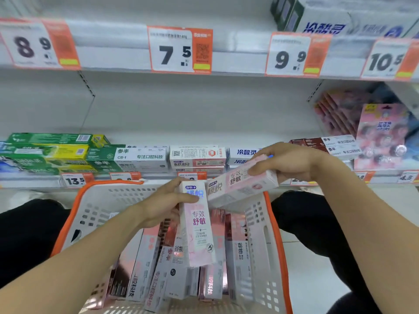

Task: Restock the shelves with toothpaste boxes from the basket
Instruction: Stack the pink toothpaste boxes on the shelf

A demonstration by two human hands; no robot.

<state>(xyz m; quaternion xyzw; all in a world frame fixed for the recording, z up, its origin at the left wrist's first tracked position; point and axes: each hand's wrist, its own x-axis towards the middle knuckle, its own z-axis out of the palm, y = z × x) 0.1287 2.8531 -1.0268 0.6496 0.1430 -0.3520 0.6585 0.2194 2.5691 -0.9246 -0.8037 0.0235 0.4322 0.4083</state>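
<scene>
Mid-task: left hand point(165, 201) and right hand point(292, 162) each grip a pink box point(199, 225), point(242, 181), fingers clamped; basket point(68, 225), lower centre, holds many; shelf point(158, 123) above mostly bare.

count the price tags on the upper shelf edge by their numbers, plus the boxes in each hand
Orange-and-white paper price tags on the upper shelf edge: 4 (8.9, 7.5, 9.9, 10.5)
Pink-and-white toothpaste box in the left hand: 1
Pink-and-white toothpaste box in the right hand: 1
Total: 6

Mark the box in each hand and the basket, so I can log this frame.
upright pink box point(199, 225), head view, middle of its printed front face.
tilted pink box point(240, 181), head view, middle of its long printed face.
basket point(68, 220), head view, orange rim on its left side.
</scene>
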